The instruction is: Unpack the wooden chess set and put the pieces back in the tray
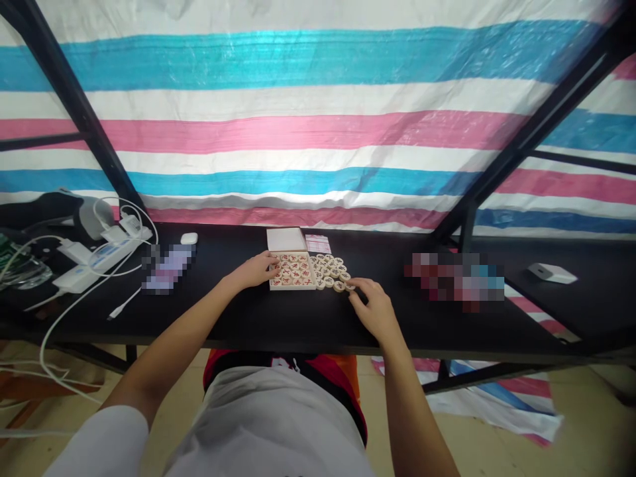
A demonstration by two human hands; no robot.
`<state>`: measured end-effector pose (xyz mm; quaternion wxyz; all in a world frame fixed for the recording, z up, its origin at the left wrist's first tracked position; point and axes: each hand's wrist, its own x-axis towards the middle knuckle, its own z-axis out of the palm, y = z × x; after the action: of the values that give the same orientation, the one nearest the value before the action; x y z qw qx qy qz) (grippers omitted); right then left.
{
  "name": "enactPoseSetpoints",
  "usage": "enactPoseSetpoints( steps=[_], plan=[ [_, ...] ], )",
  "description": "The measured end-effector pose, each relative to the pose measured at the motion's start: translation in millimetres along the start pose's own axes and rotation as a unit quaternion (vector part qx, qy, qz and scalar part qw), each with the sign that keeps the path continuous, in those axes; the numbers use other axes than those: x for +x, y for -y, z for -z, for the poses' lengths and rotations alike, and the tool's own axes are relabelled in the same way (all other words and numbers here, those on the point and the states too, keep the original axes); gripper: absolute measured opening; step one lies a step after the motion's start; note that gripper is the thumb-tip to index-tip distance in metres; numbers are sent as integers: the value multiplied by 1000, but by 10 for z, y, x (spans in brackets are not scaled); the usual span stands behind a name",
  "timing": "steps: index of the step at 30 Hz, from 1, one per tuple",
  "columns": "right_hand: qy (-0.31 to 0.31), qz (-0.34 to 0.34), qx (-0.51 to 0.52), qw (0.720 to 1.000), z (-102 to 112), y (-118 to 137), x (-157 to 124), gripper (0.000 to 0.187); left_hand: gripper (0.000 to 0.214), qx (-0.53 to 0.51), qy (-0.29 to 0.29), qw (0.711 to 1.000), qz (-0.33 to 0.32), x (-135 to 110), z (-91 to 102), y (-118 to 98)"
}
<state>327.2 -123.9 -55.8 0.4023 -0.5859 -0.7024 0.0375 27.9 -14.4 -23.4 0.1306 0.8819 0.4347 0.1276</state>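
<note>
A shallow white box [293, 287] stands on the black table with its lid part raised at the back. Rows of round Chinese chess pieces [294, 270] with red characters lie inside it. My left hand [253, 270] rests at the box's left side, its fingers apart and reaching over the edge onto the pieces. Against the box's right wall lies a loose cluster of pale pieces with dark characters [328, 268]. At the cluster's front right, my right hand [372, 305] has its thumb and forefinger around a Chinese chess piece [350, 287].
Behind the box lies a pink-and-white card [318, 244]. To the left are a blurred-out phone [169, 268], a white earbud case [189, 238], a cable and a power strip [102, 262]. A blurred-out packet [454, 278] and a white adapter [552, 273] lie right. Striped sheeting hangs behind.
</note>
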Motion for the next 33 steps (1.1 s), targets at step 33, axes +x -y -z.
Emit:
enactPoseSetpoints(
  steps=[33],
  plan=[
    [-10,-79,70,994,40,-96,66,27,22,-35,-68,988,136,-64,310,220]
  ],
)
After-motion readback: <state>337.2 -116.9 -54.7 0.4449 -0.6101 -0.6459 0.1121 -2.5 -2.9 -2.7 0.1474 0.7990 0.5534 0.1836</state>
